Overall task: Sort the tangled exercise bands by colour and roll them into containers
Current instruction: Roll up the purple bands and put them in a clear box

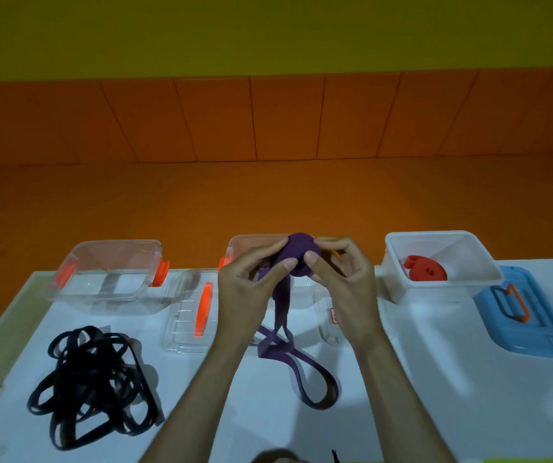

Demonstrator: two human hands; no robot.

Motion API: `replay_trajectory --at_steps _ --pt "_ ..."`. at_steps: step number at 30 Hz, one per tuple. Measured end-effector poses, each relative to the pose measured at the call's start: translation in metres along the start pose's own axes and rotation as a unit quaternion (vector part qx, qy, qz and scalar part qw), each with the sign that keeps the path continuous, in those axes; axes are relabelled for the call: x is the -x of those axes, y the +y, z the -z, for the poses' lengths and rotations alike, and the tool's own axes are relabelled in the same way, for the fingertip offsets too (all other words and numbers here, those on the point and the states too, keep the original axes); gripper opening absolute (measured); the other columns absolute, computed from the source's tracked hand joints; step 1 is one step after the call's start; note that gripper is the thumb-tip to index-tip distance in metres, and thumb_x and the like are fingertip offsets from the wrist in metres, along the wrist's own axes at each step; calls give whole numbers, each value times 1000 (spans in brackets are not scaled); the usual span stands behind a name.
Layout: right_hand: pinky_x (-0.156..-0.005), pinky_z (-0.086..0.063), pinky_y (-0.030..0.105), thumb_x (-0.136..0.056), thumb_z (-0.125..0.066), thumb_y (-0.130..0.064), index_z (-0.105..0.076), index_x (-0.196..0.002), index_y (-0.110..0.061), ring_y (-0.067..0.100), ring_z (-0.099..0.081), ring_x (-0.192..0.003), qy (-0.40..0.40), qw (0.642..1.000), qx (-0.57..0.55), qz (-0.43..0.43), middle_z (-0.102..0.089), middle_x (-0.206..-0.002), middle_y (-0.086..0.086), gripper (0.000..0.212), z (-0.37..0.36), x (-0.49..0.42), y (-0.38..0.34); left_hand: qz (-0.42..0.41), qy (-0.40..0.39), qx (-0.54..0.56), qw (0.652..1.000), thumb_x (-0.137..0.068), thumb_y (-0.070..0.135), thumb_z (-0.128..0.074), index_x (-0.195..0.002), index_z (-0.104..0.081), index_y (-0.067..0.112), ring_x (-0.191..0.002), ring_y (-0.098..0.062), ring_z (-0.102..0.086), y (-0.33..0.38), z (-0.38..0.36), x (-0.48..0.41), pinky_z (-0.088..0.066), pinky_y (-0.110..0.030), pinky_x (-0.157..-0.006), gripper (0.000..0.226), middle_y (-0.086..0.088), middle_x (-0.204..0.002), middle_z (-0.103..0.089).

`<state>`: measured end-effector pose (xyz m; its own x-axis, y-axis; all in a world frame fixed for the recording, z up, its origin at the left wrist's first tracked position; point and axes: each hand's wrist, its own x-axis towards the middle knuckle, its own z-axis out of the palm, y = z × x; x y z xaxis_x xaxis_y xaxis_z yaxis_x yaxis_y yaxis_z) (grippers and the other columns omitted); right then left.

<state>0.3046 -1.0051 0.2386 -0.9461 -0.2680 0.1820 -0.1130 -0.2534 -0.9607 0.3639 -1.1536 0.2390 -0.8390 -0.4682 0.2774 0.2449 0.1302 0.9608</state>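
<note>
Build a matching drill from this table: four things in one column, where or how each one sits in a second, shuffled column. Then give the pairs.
Things
1. purple band
2. red band
3. black bands
4. blue lid

Places or states
A. loose tangle on the table, front left
B. lying flat at far right
C. rolled up inside the white container
D. partly rolled, held by the left hand and right hand

Pairs: 1-D, 2-C, 3-A, 4-B

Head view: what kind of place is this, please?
Probably an indoor sorting bench, perhaps in a gym or playroom. The white table bears tangled black bands and open containers, the left hand and right hand hold a purple band, and orange panels line the wall behind.
</note>
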Motion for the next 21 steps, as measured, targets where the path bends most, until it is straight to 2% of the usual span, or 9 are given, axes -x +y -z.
replay_trajectory --at_steps 4,9,11,13,16,19,21 --pt "-91 -59 42 -81 -85 -19 -65 -89 -8 28 -72 -104 12 1000 3 12 -75 -103 9 25 -1 -6 -3 27 -2 13 1000 -87 7 -82 -112 -71 13 -107 -16 -73 -2 2 -1 -60 -33 -92 28 5 -110 -77" --pt "-83 -59 31 -92 -77 -20 -74 -106 -19 18 -72 -105 26 999 9 19 -77 -107 -3 15 -11 -6 0 17 -18 3 1000 -87 8 -82 -116 -74 8 -110 -21 -72 -7 6 -1 -61 -39 -94 30 0 -114 -77" --pt "-86 -59 36 -91 -77 -21 -73 -100 -19 21 -72 -107 15 1000 7 18 -75 -106 -1 10 -14 -5 3 3 -19 12 1000 -87 8 -81 -116 -75 11 -110 -20 -72 -4 10 -5 -61 -36 -93 30 1 -114 -77" --pt "-93 -60 45 -86 -82 -20 -68 -90 -15 26 -71 -108 12 1000 8 21 -73 -106 5 16 -14 -4 7 -17 3 10 1000 -86 9 -83 -111 -76 14 -108 -20 -72 0 11 -6 -60 -34 -91 26 0 -111 -76" --pt "-95 -58 58 -81 -87 -19 -66 -82 -16 31 -71 -108 25 1000 4 12 -74 -106 11 21 -14 -5 8 -26 30 16 999 -83 9 -86 -103 -76 9 -106 -23 -72 -2 11 -8 -61 -39 -90 22 -6 -108 -75" --pt "-94 -60 47 -82 -85 -19 -72 -92 -24 26 -72 -108 34 999 11 20 -75 -107 5 17 -16 -6 2 -23 5 3 1000 -83 11 -85 -106 -79 10 -113 -26 -70 -9 16 -9 -60 -46 -95 24 -1 -113 -75" --pt "-91 -61 40 -87 -81 -16 -75 -102 -23 21 -72 -109 17 1000 10 16 -76 -110 1 18 -15 -6 1 2 -12 8 1000 -82 12 -85 -112 -79 12 -112 -22 -72 -9 21 -9 -60 -45 -96 30 0 -114 -77"
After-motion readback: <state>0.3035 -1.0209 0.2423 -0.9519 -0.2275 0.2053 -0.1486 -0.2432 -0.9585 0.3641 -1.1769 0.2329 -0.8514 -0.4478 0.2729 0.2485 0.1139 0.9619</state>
